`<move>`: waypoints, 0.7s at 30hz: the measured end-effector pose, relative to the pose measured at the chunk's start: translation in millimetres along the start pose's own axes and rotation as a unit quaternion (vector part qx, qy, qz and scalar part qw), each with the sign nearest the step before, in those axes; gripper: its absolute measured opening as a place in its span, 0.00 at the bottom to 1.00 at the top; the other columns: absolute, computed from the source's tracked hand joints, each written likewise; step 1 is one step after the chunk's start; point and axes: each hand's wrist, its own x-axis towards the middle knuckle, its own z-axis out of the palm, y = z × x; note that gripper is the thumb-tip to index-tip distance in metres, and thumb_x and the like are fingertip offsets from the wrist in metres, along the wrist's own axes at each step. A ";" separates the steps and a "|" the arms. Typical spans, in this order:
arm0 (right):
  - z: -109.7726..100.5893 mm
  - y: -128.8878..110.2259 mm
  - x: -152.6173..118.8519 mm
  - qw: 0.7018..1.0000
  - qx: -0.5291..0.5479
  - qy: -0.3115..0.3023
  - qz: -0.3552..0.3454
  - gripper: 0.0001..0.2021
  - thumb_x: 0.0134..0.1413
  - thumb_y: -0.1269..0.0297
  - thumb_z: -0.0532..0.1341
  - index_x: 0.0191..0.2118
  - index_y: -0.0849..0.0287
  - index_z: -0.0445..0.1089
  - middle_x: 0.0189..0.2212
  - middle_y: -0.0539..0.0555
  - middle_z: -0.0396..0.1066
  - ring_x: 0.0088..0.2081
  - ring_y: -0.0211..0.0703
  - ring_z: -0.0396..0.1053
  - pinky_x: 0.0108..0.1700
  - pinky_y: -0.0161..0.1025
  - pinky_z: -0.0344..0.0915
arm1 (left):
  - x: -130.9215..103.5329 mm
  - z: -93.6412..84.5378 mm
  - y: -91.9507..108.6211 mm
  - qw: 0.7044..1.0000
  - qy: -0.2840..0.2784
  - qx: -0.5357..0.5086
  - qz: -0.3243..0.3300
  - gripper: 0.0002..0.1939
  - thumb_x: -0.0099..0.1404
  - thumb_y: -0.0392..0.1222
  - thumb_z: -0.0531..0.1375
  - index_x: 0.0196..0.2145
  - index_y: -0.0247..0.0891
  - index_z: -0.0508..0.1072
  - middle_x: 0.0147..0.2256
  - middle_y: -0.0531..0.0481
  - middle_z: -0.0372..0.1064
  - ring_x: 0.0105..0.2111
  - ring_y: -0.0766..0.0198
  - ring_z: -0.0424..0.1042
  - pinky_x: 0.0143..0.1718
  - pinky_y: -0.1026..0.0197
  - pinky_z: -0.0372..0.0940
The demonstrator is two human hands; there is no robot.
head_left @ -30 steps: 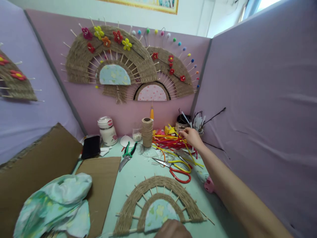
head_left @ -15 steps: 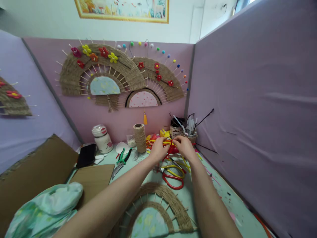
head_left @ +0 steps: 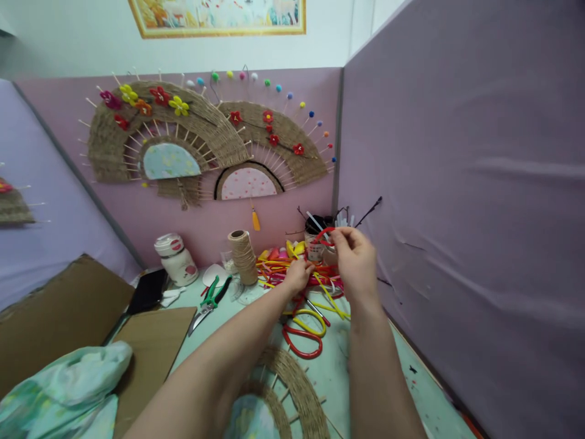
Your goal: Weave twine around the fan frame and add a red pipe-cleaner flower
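Note:
My right hand [head_left: 357,261] is raised above the back of the table. Its thumb and fingers pinch a red pipe cleaner [head_left: 324,234], which bends out to the left. Lower down, my left hand [head_left: 298,276] rests on a heap of red, yellow and pink pipe cleaners [head_left: 274,267], fingers curled in; what they grip is hidden. Just in front of the heap lie red-handled scissors [head_left: 302,355] and a yellow-handled pair [head_left: 320,317]. A half-round twine-woven fan [head_left: 299,387] with thin sticks lies below my forearms, partly covered by the left one.
Left of the heap stand a twine spool [head_left: 244,256] and a white bottle [head_left: 177,261], with green-handled pruning shears [head_left: 211,300] nearby. Cardboard [head_left: 158,341] and a patterned cloth [head_left: 68,381] lie at left. A tin with twigs [head_left: 314,244] is behind my right hand. Purple partitions [head_left: 457,183] enclose the table.
My hands were close together over the heap. The right hand has risen, drawing the red pipe cleaner up, while the left stays low at the heap. The view has turned slightly right.

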 end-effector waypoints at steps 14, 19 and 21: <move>-8.2 -62.7 -22.9 0.986 0.161 -0.024 0.039 0.09 0.50 0.59 0.62 0.32 0.60 0.68 0.25 0.48 0.67 0.23 0.31 0.61 0.23 0.28 0.57 | -79.4 -74.6 29.4 0.967 0.122 -0.221 0.000 0.15 0.63 0.43 0.53 0.45 0.36 0.71 0.44 0.43 0.71 0.44 0.58 0.69 0.47 0.56 0.62; 23.3 -57.9 -38.0 0.966 0.130 -0.203 0.098 0.11 0.50 0.58 0.61 0.32 0.61 0.68 0.21 0.48 0.66 0.23 0.32 0.61 0.25 0.30 0.58 | -144.0 -132.9 50.9 0.818 0.048 -0.572 -0.030 0.25 0.62 0.58 0.52 0.43 0.33 0.72 0.40 0.40 0.72 0.43 0.57 0.69 0.47 0.56 0.60; 37.4 -57.3 -48.2 0.956 0.084 -0.267 0.085 0.10 0.50 0.58 0.60 0.30 0.62 0.68 0.20 0.48 0.65 0.23 0.33 0.61 0.26 0.31 0.58 | -164.6 -150.8 53.2 0.812 0.036 -0.582 -0.034 0.25 0.61 0.58 0.53 0.41 0.32 0.73 0.39 0.41 0.72 0.42 0.58 0.69 0.48 0.57 0.59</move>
